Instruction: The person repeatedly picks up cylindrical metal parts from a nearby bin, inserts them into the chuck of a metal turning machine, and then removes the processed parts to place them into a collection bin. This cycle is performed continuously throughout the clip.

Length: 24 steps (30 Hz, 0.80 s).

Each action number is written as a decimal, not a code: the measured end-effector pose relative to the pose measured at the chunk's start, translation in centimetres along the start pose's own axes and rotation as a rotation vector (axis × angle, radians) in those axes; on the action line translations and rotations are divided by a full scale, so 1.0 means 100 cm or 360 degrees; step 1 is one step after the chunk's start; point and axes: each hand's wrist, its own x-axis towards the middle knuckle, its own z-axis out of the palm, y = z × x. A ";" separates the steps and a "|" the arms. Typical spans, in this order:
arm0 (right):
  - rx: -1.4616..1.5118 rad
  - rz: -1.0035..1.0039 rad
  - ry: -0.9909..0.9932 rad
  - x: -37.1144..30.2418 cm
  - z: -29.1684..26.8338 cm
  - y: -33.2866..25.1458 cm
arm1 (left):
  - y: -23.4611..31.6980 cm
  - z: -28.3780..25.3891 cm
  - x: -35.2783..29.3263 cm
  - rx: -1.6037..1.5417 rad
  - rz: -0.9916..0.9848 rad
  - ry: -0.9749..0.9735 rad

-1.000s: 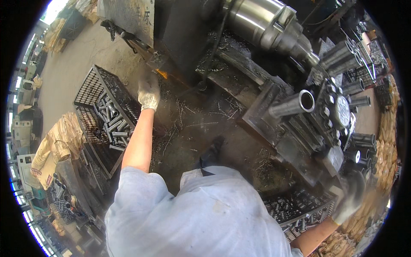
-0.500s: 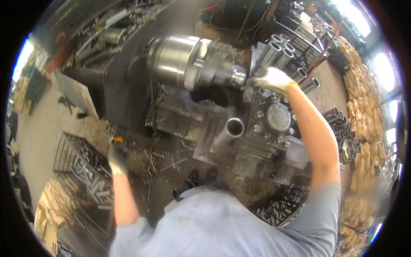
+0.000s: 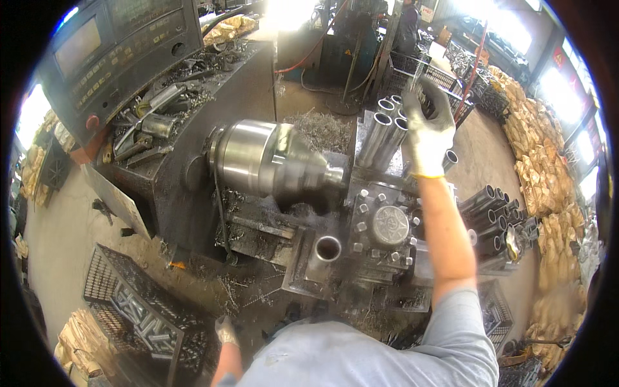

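My right hand (image 3: 431, 129), in a white glove with dark fingers, is raised beside several upright metal tubes (image 3: 377, 138). Its fingers are bent and apart; a thin pale line by the fingertips is too unclear to name. Low down, my left hand (image 3: 225, 330), also gloved, hangs near a black mesh crate (image 3: 103, 284), its fingers too small to read. Ahead of me is a lathe chuck (image 3: 248, 158), its jaws blurred, with a short shiny end (image 3: 333, 175) sticking out to the right. The tool turret (image 3: 390, 226) sits right of it, ringed by bolts.
One tube (image 3: 325, 251) stands on the machine in front of the turret. More tubes (image 3: 493, 216) are grouped at the right. A control panel (image 3: 97, 58) rises at the upper left. Metal shavings (image 3: 316, 132) lie behind the chuck, and brown sacks (image 3: 535, 161) are stacked far right.
My right hand has left the end at the chuck and risen toward the back, by the tubes. My left hand has dropped nearer my body. The view has tilted up.
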 end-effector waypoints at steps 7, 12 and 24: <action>-0.0562 0.0222 -0.1731 -0.006 0.024 0.005 | 0.087 0.029 -0.041 0.0326 0.0858 -0.0420; -0.0791 0.0202 -0.2298 -0.035 0.036 0.041 | 0.218 0.098 -0.144 0.0953 0.2056 -0.0281; 0.0415 -0.0021 -0.3404 -0.089 0.086 0.129 | 0.444 0.351 -0.173 0.0987 0.2716 -0.0845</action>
